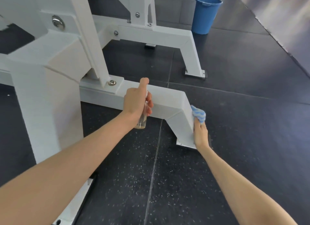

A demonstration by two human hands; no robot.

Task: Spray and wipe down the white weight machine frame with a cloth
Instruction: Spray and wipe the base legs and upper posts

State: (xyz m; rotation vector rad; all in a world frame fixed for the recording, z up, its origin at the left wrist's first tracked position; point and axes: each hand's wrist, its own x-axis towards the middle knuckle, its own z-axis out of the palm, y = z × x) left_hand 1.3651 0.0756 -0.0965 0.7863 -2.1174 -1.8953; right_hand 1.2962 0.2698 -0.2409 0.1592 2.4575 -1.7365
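Head view: my right grip (pixel 200 134) pinches the blue cloth (pixel 198 114) against the outer face of the white frame leg (pixel 179 125), whose long axis slopes down to its foot plate (pixel 184 145). My left grip (pixel 137 102), curled round the spray bottle (pixel 142 121), hangs just before that leg's upper bend.

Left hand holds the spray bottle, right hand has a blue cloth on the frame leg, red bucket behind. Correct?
One error: the bucket is blue, not red, as the head view shows. The rest stands: the left hand holds the spray bottle, and the right hand holds the blue cloth against the frame leg.
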